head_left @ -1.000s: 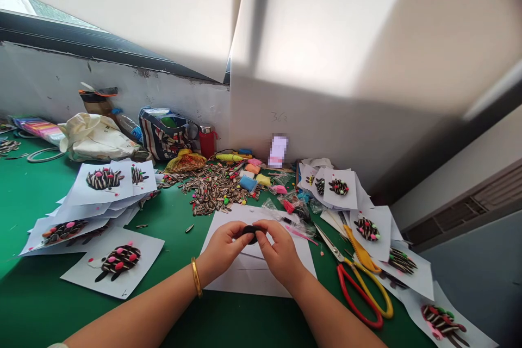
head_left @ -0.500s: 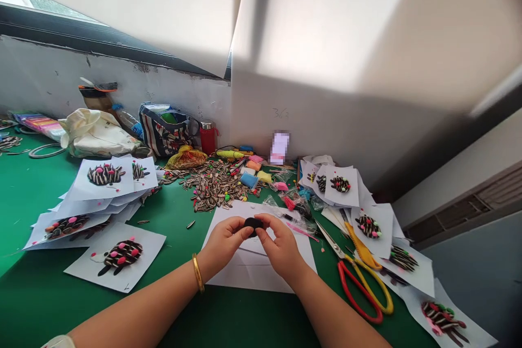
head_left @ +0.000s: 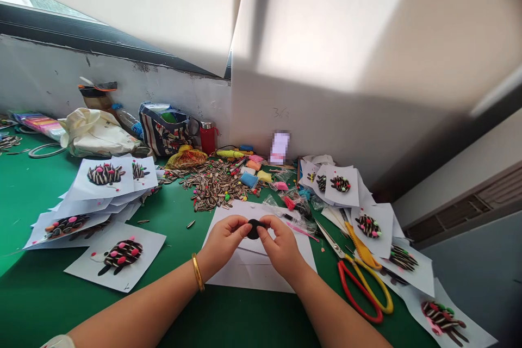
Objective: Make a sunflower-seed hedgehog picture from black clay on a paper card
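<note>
A flattened round piece of black modelling clay [head_left: 255, 229] is pinched between both hands, above white paper sheets [head_left: 261, 277]. My left hand [head_left: 225, 240], with a gold bangle at the wrist, grips its left edge between thumb and fingers. On the opposite edge, my right hand [head_left: 281, 244] holds it the same way. A heap of striped sunflower seeds [head_left: 220, 185] lies just beyond the paper. At the left rests a card with a seed-and-clay hedgehog [head_left: 122, 254] dotted in pink.
Large scissors [head_left: 359, 283] with red and yellow handles lie at the right. Stacked cards [head_left: 373, 228] fill the right side, and another card pile [head_left: 101, 187] stands at left. Clay packets [head_left: 248, 179], a striped bag [head_left: 165, 130] and a red-sleeved bottle [head_left: 207, 138] sit along the wall.
The black clay has shifted slightly right between the fingers and shows a wider, flatter face. Both hands stay in nearly the same place.
</note>
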`<state>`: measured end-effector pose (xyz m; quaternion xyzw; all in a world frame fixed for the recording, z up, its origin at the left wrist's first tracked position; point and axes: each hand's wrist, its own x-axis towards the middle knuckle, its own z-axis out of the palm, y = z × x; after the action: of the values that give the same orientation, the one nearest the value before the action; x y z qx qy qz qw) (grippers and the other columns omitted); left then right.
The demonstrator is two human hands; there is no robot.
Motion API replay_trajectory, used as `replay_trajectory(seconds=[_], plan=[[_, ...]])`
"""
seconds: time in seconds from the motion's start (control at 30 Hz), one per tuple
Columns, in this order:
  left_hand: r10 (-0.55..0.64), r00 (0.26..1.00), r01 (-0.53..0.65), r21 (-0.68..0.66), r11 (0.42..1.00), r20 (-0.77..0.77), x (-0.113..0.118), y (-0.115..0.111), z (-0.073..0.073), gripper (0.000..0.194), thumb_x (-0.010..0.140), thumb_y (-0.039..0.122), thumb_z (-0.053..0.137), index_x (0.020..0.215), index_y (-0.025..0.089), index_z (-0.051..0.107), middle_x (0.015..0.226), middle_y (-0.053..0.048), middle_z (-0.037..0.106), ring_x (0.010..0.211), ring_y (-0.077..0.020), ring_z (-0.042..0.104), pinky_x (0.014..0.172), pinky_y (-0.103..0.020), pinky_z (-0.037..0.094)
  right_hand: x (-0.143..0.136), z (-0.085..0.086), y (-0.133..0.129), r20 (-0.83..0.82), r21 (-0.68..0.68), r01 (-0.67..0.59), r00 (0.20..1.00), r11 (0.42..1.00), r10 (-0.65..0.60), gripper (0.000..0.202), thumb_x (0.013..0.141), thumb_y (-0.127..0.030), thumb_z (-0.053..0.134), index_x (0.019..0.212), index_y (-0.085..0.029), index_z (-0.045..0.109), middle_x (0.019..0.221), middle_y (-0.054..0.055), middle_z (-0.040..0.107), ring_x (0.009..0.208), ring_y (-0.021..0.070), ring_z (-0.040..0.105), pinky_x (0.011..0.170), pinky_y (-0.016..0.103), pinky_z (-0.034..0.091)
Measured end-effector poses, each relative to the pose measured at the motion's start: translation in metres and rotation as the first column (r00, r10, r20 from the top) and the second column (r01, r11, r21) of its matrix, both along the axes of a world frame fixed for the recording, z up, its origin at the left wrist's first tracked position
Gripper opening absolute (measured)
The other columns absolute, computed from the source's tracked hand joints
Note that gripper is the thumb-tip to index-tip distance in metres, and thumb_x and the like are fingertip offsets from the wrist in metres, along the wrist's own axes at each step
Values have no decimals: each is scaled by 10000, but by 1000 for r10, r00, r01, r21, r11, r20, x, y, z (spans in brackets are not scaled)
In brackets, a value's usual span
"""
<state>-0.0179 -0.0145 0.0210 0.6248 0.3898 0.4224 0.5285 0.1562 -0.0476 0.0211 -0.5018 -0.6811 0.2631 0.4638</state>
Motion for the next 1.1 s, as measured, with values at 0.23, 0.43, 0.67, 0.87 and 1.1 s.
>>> replay_trajectory(seconds=[0.23, 0.43, 0.67, 0.87, 1.1], plan=[[17, 1000, -18, 23, 1000, 15, 0, 0, -2, 247, 820, 405, 657, 812, 159, 651, 769, -50, 664, 740, -190, 637, 716, -324, 536, -2, 1, -1, 2, -38, -50, 999, 998, 50, 93, 897, -235, 530, 901, -215, 621, 859, 18, 673, 818, 173, 605, 731, 286, 470], [33, 999, -29, 112, 993, -28, 0, -1, -3, 236, 840, 365, 639, 985, 182, 675, 933, -60, 688, 844, -193, 645, 782, -327, 523, -2, 2, -1, 42, -41, -21, 999, 999, 23, 83, 868, -204, 542, 844, -209, 621, 810, 9, 644, 780, 163, 571, 730, 288, 450], [85, 988, -48, 263, 964, -130, -2, -1, 0, 178, 874, 329, 601, 794, 182, 662, 803, -31, 644, 770, -169, 601, 712, -293, 483, -4, 6, -1, 48, -106, -55, 997, 993, 61, 61, 829, -228, 614, 889, -218, 625, 834, 4, 632, 803, 165, 561, 739, 286, 441], [68, 992, -37, 271, 962, -106, -2, -1, -3, 165, 857, 328, 630, 946, 202, 689, 913, -42, 667, 834, -174, 617, 766, -303, 500, -4, 2, 2, 73, -102, -71, 994, 992, 78, 68, 848, -201, 576, 836, -217, 641, 807, 6, 639, 776, 164, 553, 722, 285, 434], [90, 993, -72, 208, 975, -79, -3, 2, -5, 211, 896, 359, 567, 889, 180, 679, 873, -52, 664, 821, -182, 625, 761, -315, 505, 0, 1, 3, 41, -111, -75, 996, 991, 80, 101, 879, -249, 560, 871, -213, 654, 843, 17, 650, 800, 170, 570, 737, 289, 449]])
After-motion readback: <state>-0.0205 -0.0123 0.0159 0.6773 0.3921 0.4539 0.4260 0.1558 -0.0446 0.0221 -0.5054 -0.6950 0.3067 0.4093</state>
